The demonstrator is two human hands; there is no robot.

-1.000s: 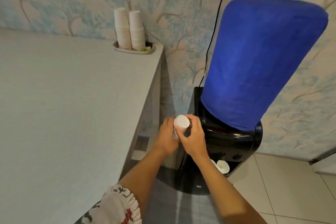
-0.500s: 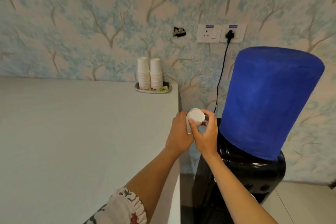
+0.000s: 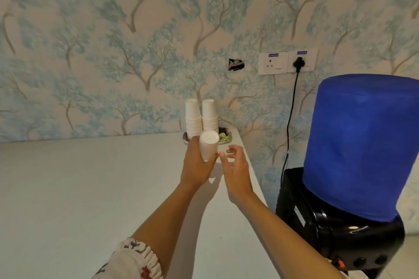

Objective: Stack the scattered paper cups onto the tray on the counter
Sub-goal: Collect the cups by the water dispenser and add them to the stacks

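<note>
Item: white paper cup (image 3: pixel 208 147), inverted, base toward my camera, gripped in the left hand (image 3: pixel 196 165), fingers curled round its wall. Right hand (image 3: pixel 235 165) just beside it, off the cup, fingers (image 3: pixel 233 150) loosely spread. Beyond the fingertips: 2 stacks of paper cups (image 3: pixel 201 118) upright on a patterned tray (image 3: pixel 227 135) at the far corner of the white counter (image 3: pixel 79 188). Right of my right fingers: black water dispenser (image 3: pixel 317 217) under a blue bottle cover (image 3: pixel 362 142).

Left hand (image 3: pixel 196 165) wrapped around an upside-down paper cup (image 3: pixel 208 147) over the worktop (image 3: pixel 79 188) — right hand (image 3: pixel 235 165) just beside it, fingers spread, touching nothing. Beyond both hands, two cup stacks (image 3: pixel 201 118) on a tray (image 3: pixel 227 139) — wall behind.
</note>
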